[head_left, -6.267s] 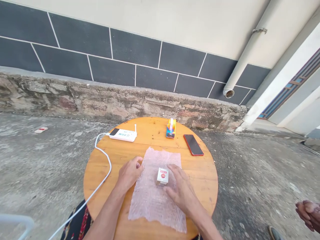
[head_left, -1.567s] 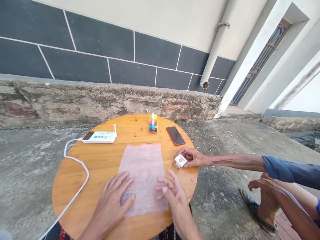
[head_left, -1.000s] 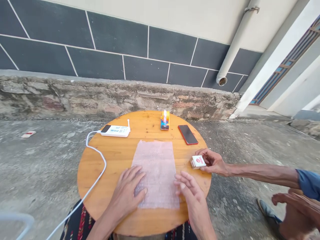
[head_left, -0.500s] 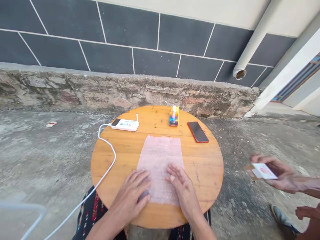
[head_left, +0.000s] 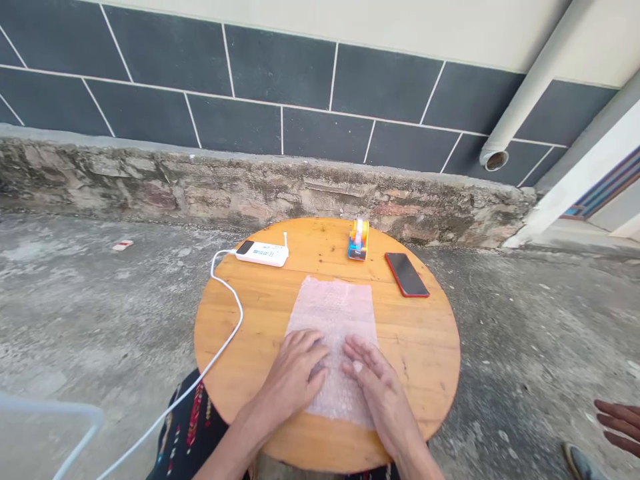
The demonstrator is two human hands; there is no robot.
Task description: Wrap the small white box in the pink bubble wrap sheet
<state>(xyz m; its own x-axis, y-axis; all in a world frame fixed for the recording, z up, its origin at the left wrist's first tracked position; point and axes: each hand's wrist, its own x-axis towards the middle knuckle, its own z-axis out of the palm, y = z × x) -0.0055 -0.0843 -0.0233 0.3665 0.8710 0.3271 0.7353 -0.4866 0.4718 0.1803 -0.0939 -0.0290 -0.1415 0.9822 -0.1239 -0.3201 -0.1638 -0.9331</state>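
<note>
A sheet of pinkish bubble wrap (head_left: 336, 320) lies flat in the middle of a round wooden table (head_left: 425, 347). My left hand (head_left: 295, 377) rests palm down on the sheet's near left part, fingers stretched out. My right hand (head_left: 377, 390) lies flat on the near right part, fingers also stretched out. Neither hand holds anything. The two hands almost touch at the fingertips.
At the table's far side lie a white power bank (head_left: 263, 253) with a white cable (head_left: 220, 333), a small colourful tape dispenser (head_left: 358, 239) and a red-edged phone (head_left: 407, 274). Another person's fingers (head_left: 617, 423) show at the lower right. A stone ledge and tiled wall stand behind.
The other person's hand took the small white box off the table and withdrew to the right; the box is out of view now. My hands drew together on the bubble wrap.
</note>
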